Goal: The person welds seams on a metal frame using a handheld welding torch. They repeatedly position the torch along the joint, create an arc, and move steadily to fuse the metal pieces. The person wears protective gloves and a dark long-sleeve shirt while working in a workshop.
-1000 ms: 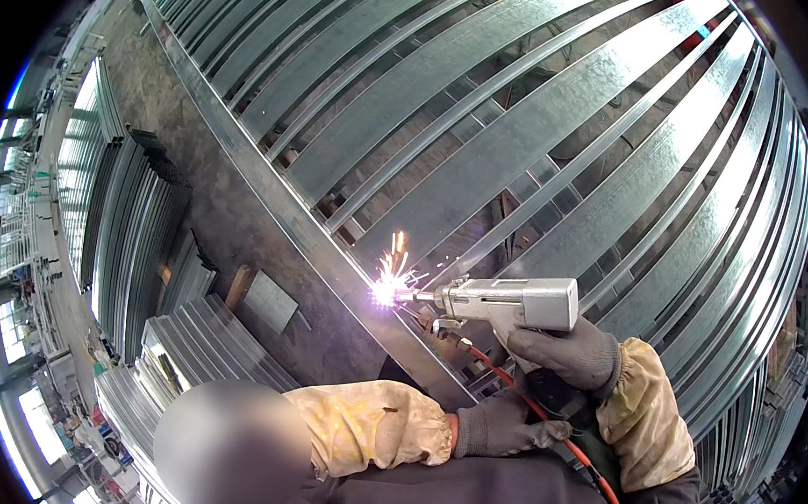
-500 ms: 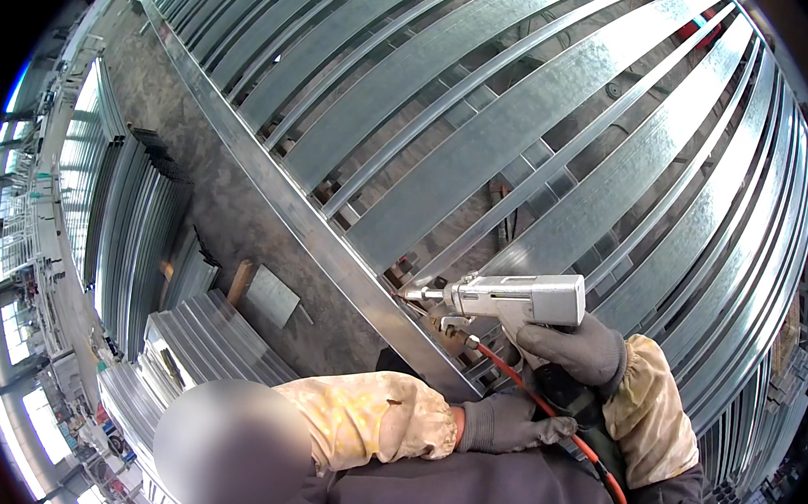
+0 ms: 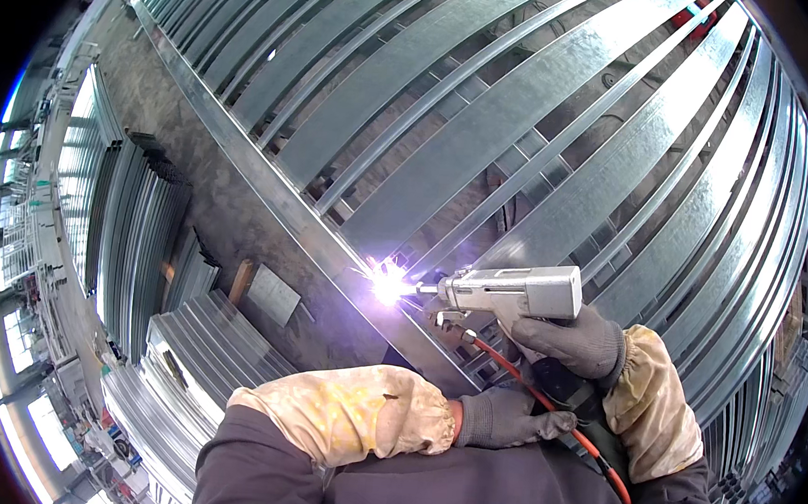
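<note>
A silver handheld welding gun is gripped by my right hand, in a grey glove, with its nozzle pointing left. At the nozzle tip, a bright white-violet spark burns on the metal edge rail, near the end of a flat slat, and its glare hides the contact spot. An orange-red hose runs from the gun down toward my body. My gloved left hand is below the gun, its fingers closed around the hose. Tan sleeve covers are on both forearms.
Long galvanized slats, wide and narrow, fan out from the edge rail with gaps between them. Stacked metal profiles lie to the left, with more bundles behind. A flat metal plate rests on the floor beside the stack.
A bright arc with flying sparks has appeared at the nozzle tip. The gun and my right hand have shifted slightly left and upward; my left hand stays at the hose.
</note>
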A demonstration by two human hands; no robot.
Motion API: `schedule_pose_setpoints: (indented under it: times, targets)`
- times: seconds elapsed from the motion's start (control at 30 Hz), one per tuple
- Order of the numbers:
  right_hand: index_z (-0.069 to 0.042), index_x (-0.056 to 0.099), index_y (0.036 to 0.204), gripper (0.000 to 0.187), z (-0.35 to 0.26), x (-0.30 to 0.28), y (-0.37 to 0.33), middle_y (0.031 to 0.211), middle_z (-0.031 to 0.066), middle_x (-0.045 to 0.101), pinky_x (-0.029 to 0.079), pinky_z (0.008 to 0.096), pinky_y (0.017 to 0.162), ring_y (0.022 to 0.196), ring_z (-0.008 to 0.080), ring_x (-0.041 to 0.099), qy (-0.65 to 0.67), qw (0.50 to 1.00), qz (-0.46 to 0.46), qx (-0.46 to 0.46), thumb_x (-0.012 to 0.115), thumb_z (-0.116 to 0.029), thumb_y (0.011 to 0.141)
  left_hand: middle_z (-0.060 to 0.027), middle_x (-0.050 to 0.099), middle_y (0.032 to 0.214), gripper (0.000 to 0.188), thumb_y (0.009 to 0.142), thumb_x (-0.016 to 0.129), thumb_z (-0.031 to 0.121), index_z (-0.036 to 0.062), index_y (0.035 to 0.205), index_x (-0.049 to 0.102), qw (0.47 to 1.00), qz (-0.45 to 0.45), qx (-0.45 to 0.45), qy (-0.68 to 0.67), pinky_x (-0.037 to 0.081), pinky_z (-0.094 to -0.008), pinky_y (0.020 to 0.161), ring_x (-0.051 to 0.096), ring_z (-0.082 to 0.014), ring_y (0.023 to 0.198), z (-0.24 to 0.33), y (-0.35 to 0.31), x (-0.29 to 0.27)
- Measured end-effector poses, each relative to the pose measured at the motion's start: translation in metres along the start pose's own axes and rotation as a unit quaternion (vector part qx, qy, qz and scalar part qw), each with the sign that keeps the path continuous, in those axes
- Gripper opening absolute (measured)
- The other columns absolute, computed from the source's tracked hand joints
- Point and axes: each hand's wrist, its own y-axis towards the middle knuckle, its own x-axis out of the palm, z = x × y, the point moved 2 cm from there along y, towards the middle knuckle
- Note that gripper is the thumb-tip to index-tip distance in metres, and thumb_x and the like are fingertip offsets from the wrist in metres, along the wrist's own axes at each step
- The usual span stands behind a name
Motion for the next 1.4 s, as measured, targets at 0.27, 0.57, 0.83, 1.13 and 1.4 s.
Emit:
schedule_pose_setpoints:
  times: [0.27, 0.57, 0.83, 1.13, 1.4]
  targets:
    - [-0.002, 0.059, 0.109, 0.033, -0.005, 0.001, -0.001, 0.087, 0.0027, 0.061, 0.049, 0.0249, 0.066, 0.075, 0.0088, 0.057, 0.001, 1.000, -0.003, 0.008, 0.061, -0.030, 0.090, 0.0001, 0.048, 0.063, 0.045, 0.095, 0.050, 0.046, 0.0071, 0.073, 0.054, 0.994, 0.005, 0.051, -0.094, 0.039, -0.0302, 0.059, 0.043, -0.0127, 0.060, -0.004, 0.003, 0.003]
    - [-0.002, 0.057, 0.115, 0.037, 0.001, 0.001, -0.003, 0.091, 0.0025, 0.061, 0.049, 0.0251, 0.068, 0.076, 0.0087, 0.056, 0.016, 1.000, 0.003, 0.013, 0.061, -0.030, 0.091, 0.0013, 0.049, 0.064, 0.037, 0.094, 0.055, 0.036, 0.0060, 0.073, 0.054, 0.993, -0.027, 0.014, -0.118, 0.039, -0.0298, 0.059, 0.043, -0.0112, 0.060, 0.003, 0.001, 0.003]
    - [-0.002, 0.055, 0.119, 0.040, 0.004, 0.001, -0.005, 0.092, 0.0024, 0.060, 0.049, 0.0245, 0.066, 0.077, 0.0086, 0.056, 0.007, 1.000, -0.003, -0.011, 0.061, -0.030, 0.091, -0.0011, 0.051, 0.067, 0.047, 0.093, 0.048, 0.053, 0.0083, 0.084, 0.060, 0.998, -0.032, 0.034, -0.043, 0.041, -0.0312, 0.061, 0.048, -0.0147, 0.065, -0.004, 0.004, 0.005]
    - [-0.003, 0.058, 0.111, 0.034, 0.005, 0.002, -0.008, 0.086, 0.0015, 0.060, 0.046, 0.0248, 0.064, 0.075, 0.0080, 0.055, -0.001, 1.000, 0.000, -0.023, 0.060, -0.029, 0.090, -0.0036, 0.053, 0.072, 0.040, 0.092, 0.055, 0.043, 0.0038, 0.086, 0.056, 0.997, -0.024, 0.024, -0.064, 0.043, -0.0339, 0.064, 0.048, -0.0162, 0.068, 0.005, 0.000, 0.006]
    - [-0.003, 0.058, 0.111, 0.034, 0.011, 0.002, -0.012, 0.086, 0.0020, 0.061, 0.047, 0.0244, 0.066, 0.076, 0.0079, 0.055, 0.010, 1.000, 0.004, -0.014, 0.061, -0.029, 0.090, -0.0035, 0.053, 0.071, 0.039, 0.093, 0.052, 0.044, 0.0058, 0.087, 0.057, 0.998, -0.030, 0.012, -0.049, 0.043, -0.0330, 0.065, 0.049, -0.0163, 0.067, 0.002, 0.001, 0.010]
